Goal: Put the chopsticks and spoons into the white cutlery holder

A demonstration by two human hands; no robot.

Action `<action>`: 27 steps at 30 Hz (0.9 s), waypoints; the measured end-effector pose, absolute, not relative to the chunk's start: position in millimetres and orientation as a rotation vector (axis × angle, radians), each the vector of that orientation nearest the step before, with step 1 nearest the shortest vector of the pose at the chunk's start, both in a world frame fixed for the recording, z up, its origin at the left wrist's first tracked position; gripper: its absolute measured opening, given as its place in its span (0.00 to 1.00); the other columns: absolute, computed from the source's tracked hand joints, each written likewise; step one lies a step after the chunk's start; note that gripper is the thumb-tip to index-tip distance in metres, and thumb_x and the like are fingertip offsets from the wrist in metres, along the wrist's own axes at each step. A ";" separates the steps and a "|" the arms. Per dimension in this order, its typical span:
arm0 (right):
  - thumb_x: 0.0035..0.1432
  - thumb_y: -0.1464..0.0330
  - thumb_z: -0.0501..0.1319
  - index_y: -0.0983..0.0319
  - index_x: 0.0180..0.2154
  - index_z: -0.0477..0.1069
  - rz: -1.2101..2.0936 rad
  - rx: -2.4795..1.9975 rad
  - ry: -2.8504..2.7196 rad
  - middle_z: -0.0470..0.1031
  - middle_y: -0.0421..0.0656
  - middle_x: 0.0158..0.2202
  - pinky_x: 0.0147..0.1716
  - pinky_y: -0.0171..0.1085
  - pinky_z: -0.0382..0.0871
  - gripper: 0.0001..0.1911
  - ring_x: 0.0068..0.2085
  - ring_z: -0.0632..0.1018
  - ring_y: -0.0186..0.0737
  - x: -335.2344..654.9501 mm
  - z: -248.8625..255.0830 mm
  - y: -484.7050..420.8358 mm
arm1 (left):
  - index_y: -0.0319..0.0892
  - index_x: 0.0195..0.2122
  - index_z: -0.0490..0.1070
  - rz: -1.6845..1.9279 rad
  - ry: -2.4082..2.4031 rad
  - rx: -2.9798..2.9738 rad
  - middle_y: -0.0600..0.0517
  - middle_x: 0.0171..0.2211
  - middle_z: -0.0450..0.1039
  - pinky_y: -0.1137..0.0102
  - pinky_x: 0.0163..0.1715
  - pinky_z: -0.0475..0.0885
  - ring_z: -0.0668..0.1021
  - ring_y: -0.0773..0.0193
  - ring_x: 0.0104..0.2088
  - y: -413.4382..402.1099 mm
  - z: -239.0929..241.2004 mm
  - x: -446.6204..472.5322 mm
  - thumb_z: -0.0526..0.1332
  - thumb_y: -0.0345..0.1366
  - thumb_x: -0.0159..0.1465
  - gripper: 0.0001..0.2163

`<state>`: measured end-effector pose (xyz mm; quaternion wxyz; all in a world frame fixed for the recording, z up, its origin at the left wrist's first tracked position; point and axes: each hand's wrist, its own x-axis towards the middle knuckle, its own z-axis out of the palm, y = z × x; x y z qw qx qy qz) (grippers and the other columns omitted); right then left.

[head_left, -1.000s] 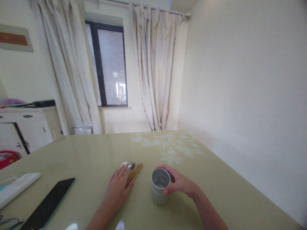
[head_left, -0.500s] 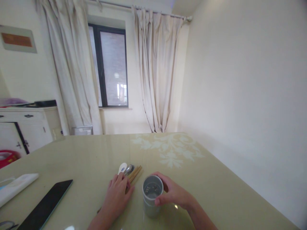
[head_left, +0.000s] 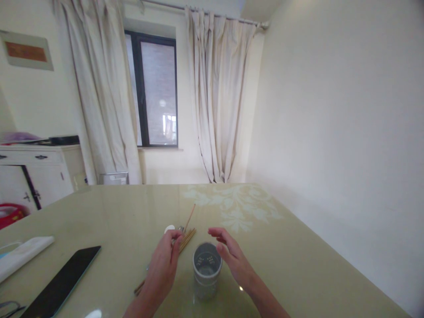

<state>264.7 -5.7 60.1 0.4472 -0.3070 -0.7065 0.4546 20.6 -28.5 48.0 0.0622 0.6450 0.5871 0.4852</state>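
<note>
My left hand [head_left: 165, 251] is closed, thumb against fingers, round a thin reddish chopstick [head_left: 190, 215] that points up and away from me. Beneath and behind that hand lie a bundle of light wooden chopsticks [head_left: 187, 240], a white spoon [head_left: 169, 228] and a metal utensil, all partly covered. A grey cylindrical utensil holder [head_left: 207, 282] with small holes in its bottom stands upright on the table, nothing inside it. To its right is my right hand [head_left: 233, 254], fingers apart and holding nothing, close beside the rim.
At the left of the glossy table [head_left: 132, 212] lie a black flat tablet-like object [head_left: 62, 282] and a white long object [head_left: 26, 256]. A white wall [head_left: 347, 154] runs along the table's right edge. Curtains and a window are beyond the far edge.
My left hand has lifted a chopstick from the pile. My right hand has let go of the holder and opened beside it; the holder stands slightly further left.
</note>
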 end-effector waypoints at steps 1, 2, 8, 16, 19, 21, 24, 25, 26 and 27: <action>0.69 0.43 0.56 0.53 0.63 0.69 0.996 -0.766 -1.781 0.70 0.50 0.65 0.69 0.54 0.57 0.31 0.67 0.68 0.55 263.4 61.4 -9.4 | 0.45 0.42 0.70 1.521 1.731 1.918 0.52 0.31 0.79 0.67 0.32 0.76 0.81 0.59 0.30 -31.1 48.0 23.3 0.48 0.48 0.76 0.16; 0.71 0.44 0.55 0.52 0.65 0.67 0.879 -0.754 -1.813 0.68 0.49 0.66 0.70 0.53 0.56 0.30 0.68 0.67 0.54 261.6 62.8 -13.9 | 0.46 0.42 0.70 1.568 1.694 1.932 0.54 0.28 0.78 0.69 0.28 0.75 0.80 0.61 0.27 -34.2 47.5 26.0 0.48 0.46 0.77 0.15; 0.74 0.56 0.58 0.50 0.64 0.69 0.458 -0.571 -1.921 0.76 0.48 0.58 0.62 0.50 0.67 0.21 0.61 0.73 0.52 245.9 68.0 -39.9 | 0.47 0.51 0.73 1.740 1.239 2.703 0.49 0.42 0.83 0.72 0.46 0.79 0.85 0.63 0.43 -51.9 55.5 38.6 0.57 0.34 0.74 0.08; 0.72 0.62 0.62 0.57 0.41 0.81 0.646 -0.605 -1.570 0.80 0.45 0.38 0.44 0.40 0.75 0.10 0.42 0.80 0.44 260.1 83.4 -27.3 | 0.45 0.59 0.69 1.763 1.305 2.709 0.44 0.49 0.80 0.64 0.54 0.77 0.81 0.58 0.53 -51.9 59.3 22.2 0.56 0.36 0.74 0.13; 0.72 0.58 0.62 0.58 0.40 0.79 0.672 -0.649 -1.248 0.80 0.43 0.35 0.39 0.38 0.75 0.12 0.36 0.79 0.41 278.3 88.7 -12.6 | 0.44 0.51 0.72 1.652 1.697 2.438 0.43 0.46 0.80 0.61 0.50 0.77 0.81 0.55 0.48 -35.0 48.8 7.3 0.53 0.38 0.75 0.11; 0.71 0.57 0.63 0.58 0.39 0.78 0.684 -0.652 -1.190 0.81 0.43 0.35 0.38 0.37 0.75 0.13 0.35 0.79 0.41 286.0 91.7 -6.7 | 0.44 0.45 0.74 1.286 1.980 2.372 0.45 0.42 0.81 0.59 0.47 0.75 0.81 0.54 0.44 -24.4 41.3 1.5 0.52 0.37 0.74 0.11; 0.70 0.55 0.63 0.59 0.39 0.78 0.751 -0.672 -1.306 0.80 0.43 0.34 0.37 0.37 0.74 0.15 0.35 0.79 0.41 285.0 93.0 -5.8 | 0.44 0.45 0.77 0.675 2.215 2.346 0.45 0.46 0.82 0.57 0.48 0.72 0.80 0.51 0.48 -16.8 32.1 1.4 0.51 0.33 0.73 0.13; 0.70 0.54 0.63 0.59 0.40 0.78 0.784 -0.682 -1.359 0.79 0.43 0.33 0.36 0.37 0.74 0.15 0.34 0.79 0.41 281.6 92.0 -6.8 | 0.44 0.46 0.78 0.551 2.242 2.337 0.44 0.48 0.81 0.57 0.49 0.71 0.80 0.51 0.50 -16.6 30.5 3.0 0.51 0.33 0.73 0.14; 0.71 0.54 0.62 0.59 0.41 0.78 0.816 -0.692 -1.411 0.78 0.42 0.32 0.36 0.37 0.73 0.16 0.34 0.79 0.40 277.5 90.1 -8.1 | 0.44 0.47 0.78 0.468 2.258 2.328 0.44 0.49 0.81 0.58 0.50 0.70 0.80 0.51 0.52 -17.1 29.8 4.8 0.50 0.33 0.74 0.15; 0.71 0.54 0.62 0.59 0.43 0.79 0.844 -0.704 -1.465 0.78 0.42 0.32 0.36 0.37 0.72 0.16 0.34 0.79 0.40 272.9 87.8 -9.4 | 0.44 0.48 0.78 0.412 2.267 2.318 0.44 0.50 0.81 0.58 0.51 0.69 0.80 0.52 0.53 -18.2 30.2 6.6 0.49 0.33 0.74 0.16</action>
